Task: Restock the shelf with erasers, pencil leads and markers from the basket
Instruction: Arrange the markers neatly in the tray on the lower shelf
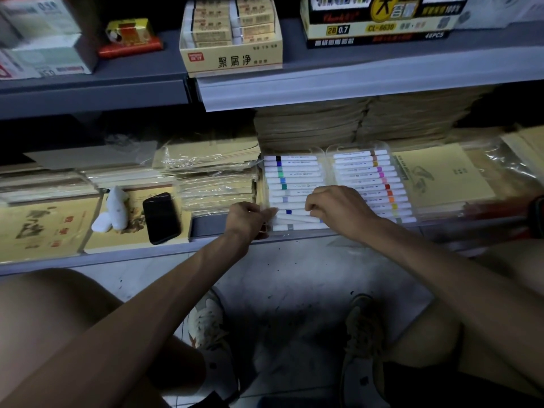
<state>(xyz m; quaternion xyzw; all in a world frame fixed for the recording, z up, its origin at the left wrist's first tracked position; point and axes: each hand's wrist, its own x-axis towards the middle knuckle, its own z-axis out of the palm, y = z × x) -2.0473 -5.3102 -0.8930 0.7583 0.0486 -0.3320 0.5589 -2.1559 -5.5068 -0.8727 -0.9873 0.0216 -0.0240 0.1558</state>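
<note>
A clear plastic marker case lies open on the lower shelf, with white markers in two rows: a left row and a right row. My left hand pinches the left end of a white marker lying askew near the case's front. My right hand rests over the lower markers with its fingers curled onto the same marker. On the upper shelf stand a yellow eraser box and a pencil lead box. The basket is out of view.
A black phone and white eraser-like pieces lie on yellow paper pads to the left. Wrapped paper stacks stand behind and beside the case. The shelf's front edge runs below my hands; my knees and shoes are underneath.
</note>
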